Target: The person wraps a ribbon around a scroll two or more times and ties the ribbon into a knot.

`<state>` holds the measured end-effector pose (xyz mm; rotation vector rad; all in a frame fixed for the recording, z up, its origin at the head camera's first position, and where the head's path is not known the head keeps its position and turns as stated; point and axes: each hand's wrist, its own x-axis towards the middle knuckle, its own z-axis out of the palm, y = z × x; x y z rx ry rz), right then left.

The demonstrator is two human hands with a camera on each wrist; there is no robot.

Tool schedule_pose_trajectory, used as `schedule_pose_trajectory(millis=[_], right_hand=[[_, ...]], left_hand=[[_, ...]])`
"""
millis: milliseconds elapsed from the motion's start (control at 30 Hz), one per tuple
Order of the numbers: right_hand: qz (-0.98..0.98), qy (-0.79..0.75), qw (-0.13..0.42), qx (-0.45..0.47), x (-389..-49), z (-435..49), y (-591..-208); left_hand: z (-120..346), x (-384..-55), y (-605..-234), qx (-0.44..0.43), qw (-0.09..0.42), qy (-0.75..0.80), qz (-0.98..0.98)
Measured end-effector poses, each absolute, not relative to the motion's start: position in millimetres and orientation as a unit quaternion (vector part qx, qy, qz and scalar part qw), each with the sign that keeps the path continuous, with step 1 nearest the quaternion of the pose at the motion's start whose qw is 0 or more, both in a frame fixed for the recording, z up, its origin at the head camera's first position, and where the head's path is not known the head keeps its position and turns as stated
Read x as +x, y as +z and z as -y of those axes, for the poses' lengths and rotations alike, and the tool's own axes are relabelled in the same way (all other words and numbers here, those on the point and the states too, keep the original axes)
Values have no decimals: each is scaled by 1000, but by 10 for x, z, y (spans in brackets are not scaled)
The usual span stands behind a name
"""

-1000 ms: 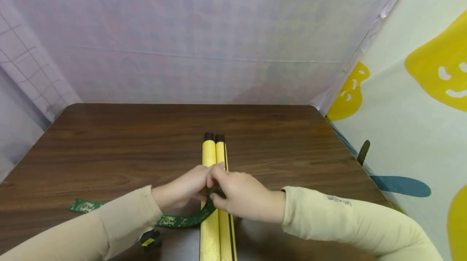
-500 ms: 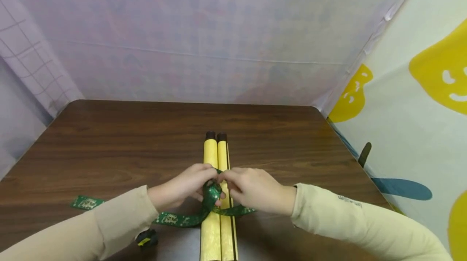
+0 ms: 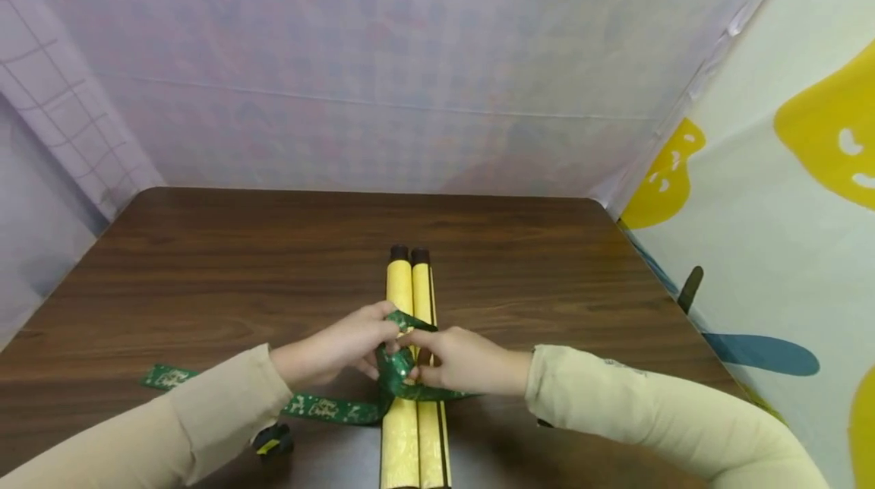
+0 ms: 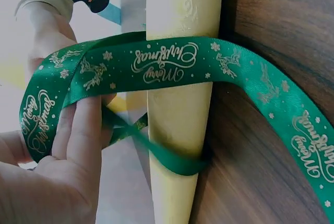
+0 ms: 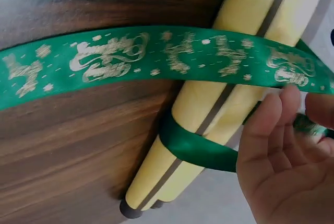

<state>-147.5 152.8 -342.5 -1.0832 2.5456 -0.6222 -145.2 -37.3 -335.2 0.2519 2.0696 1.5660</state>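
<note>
treat the bench (image 3: 273,246) as backstop: rolls stay flat on it, no lifting. the two yellow rolls (image 3: 399,443) lie lengthwise, side by side and touching; i'd want them squeezed parallel, dark end caps (image 3: 420,255) level, so the wrap doesn't cinch skewed. step in hand reads as working the green ribbon (image 4: 164,62) into a knot over the rolls, not yet drawn tight. flat ribbon beats roped: spread the loop enough for an end to pass, then pull both sides evenly, low to the rolls. likely trouble is a fold or twist, or slack left in the wrap.

positions: rolls run under the hands, which meet over them, short of the caps. ribbon bands both rolls and comes up into the fingers; one length runs out left beneath the left sleeve (image 3: 219,413), another off to the right. left hand (image 3: 342,345): nearly closed, pinching the ribbon, which loops over its fingers. right hand (image 3: 472,361): thumb and index bent round the ribbon from the right; can't tell how firmly. small black-and-yellow thing (image 3: 273,440) on the bench by the left cuff, can't identify.
</note>
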Motion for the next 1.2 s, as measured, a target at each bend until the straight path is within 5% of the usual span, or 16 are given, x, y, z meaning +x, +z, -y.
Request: schedule_pose_trajectory(millis=[633,1200], right_hand=[[-864,-307,126,-380,-1454,-1616,-3053],[-812,-542,83,-200,-1609,-1782,-2601]], left_hand=[[359,-1480,-3489,156,293,605,-724],[385,-1502,-3533,250,171,428,-852]])
